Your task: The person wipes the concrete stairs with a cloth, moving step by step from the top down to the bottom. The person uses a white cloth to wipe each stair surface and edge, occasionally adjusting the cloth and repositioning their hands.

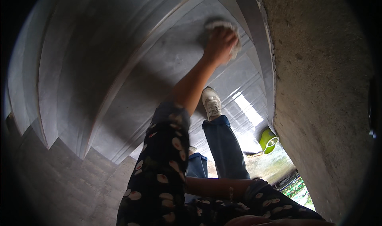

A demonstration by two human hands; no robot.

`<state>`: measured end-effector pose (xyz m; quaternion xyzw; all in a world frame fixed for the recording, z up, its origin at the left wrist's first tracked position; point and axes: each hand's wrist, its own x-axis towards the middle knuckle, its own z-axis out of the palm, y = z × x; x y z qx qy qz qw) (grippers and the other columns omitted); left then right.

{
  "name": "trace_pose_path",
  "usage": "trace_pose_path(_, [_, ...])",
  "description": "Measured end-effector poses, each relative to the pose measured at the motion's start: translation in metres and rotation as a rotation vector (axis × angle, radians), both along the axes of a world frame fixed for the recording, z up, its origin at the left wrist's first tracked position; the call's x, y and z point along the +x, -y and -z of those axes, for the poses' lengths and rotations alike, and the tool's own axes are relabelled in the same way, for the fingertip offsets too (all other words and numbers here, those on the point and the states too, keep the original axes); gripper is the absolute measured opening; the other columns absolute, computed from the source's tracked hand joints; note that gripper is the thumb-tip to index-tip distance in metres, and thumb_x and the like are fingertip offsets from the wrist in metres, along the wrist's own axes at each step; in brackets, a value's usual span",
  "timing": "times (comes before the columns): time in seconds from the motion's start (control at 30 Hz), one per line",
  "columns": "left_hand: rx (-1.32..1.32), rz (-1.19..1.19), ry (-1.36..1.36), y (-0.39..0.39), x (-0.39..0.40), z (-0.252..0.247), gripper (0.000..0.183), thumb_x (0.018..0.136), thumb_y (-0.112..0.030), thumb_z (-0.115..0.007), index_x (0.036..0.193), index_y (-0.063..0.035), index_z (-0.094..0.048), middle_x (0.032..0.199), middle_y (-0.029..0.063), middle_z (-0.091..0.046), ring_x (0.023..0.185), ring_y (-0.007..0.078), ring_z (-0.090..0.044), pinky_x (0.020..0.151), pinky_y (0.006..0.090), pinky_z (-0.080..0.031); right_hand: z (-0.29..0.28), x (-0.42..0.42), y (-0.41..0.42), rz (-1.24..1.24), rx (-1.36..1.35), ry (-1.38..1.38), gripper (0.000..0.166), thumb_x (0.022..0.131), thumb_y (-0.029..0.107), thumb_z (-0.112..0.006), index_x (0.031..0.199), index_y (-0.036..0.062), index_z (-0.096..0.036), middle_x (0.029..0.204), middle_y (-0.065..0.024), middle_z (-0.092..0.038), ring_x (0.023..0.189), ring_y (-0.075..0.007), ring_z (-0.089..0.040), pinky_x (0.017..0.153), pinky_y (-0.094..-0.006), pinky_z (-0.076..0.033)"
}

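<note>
My left hand [220,46] stretches forward, its fingers closed over a pale cloth [220,24]. Both are blurred. The cloth is pressed against the smooth grey stair tread [176,49], near the corner by the side wall. My right forearm [219,186] lies bent across my body, and the hand at its end is hidden behind my left arm. A beige lace-up shoe [212,103] of mine rests on a grooved step below the cloth; my other foot is mostly covered by the left sleeve.
More grey steps [74,76] rise at the left beside a rough wall [77,178]. A bare concrete wall [316,76] bounds the right. Against it, lower down, is a lime-green plastic container [267,141]. Light reflects off the shiny step [247,108].
</note>
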<state>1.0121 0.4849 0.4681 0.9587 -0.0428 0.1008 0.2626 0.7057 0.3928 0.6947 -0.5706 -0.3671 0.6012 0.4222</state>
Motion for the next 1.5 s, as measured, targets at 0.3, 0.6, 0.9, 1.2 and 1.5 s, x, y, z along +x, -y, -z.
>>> trace_pose_path(0.3, [-0.05,-0.08,-0.426,-0.08,-0.208,-0.034,0.043,0.061,-0.018,-0.072,0.102,-0.0085,-0.063,0.104,0.0103,-0.058,0.1,0.0302,-0.053,0.089,0.0448,-0.042,0.001,-0.005,-0.028,-0.367,-0.036,-0.046,0.04,0.087,0.024,-0.056,0.119,0.0021,-0.052,0.105,-0.0196,-0.056,0.099,-0.0347,-0.058,0.077,-0.0449,-0.05])
trace_pose_path(0.6, [-0.13,-0.156,-0.147,-0.042,-0.099,-0.072,0.07,0.053,-0.003,-0.073,0.12,-0.0125,-0.056,0.108,0.0113,-0.059,0.102,0.032,-0.053,0.088,0.0481,-0.04,0.0,-0.03,-0.025,0.458,0.274,0.192,0.052,0.089,0.037,-0.056,0.125,0.0012,-0.049,0.121,-0.0201,-0.053,0.112,-0.0326,-0.053,0.091,-0.0412,-0.046])
trace_pose_path(0.9, [-0.005,-0.218,-0.02,0.036,-0.04,0.0,0.073,0.064,-0.046,-0.076,0.131,-0.029,-0.051,0.15,0.0099,-0.028,0.141,0.0383,-0.013,0.107,0.0698,-0.005,-0.01,-0.027,-0.017,-0.055,0.029,-0.001,0.047,0.089,0.034,-0.055,0.125,0.0036,-0.05,0.117,-0.0188,-0.055,0.11,-0.0321,-0.054,0.089,-0.0432,-0.046])
trace_pose_path(1.2, [0.129,-0.436,-0.305,-0.105,-0.39,-0.019,0.097,0.047,-0.028,-0.088,0.132,-0.019,-0.044,0.142,0.0142,-0.036,0.131,0.0362,-0.034,0.106,0.0561,-0.028,-0.012,-0.071,-0.027,-0.736,-0.08,0.05,0.043,0.088,0.034,-0.055,0.121,0.0058,-0.053,0.111,-0.0188,-0.056,0.102,-0.0335,-0.056,0.081,-0.0454,-0.048])
trace_pose_path(1.5, [0.521,-0.83,-0.356,-0.171,-0.476,-0.066,0.055,0.057,-0.02,-0.07,0.11,-0.0114,-0.057,0.104,0.0165,-0.056,0.097,0.0372,-0.054,0.082,0.0492,-0.044,-0.003,-0.099,-0.015,-0.786,-0.118,0.051,0.041,0.091,0.036,-0.054,0.115,0.0035,-0.053,0.113,-0.0183,-0.056,0.109,-0.0352,-0.054,0.088,-0.0485,-0.045])
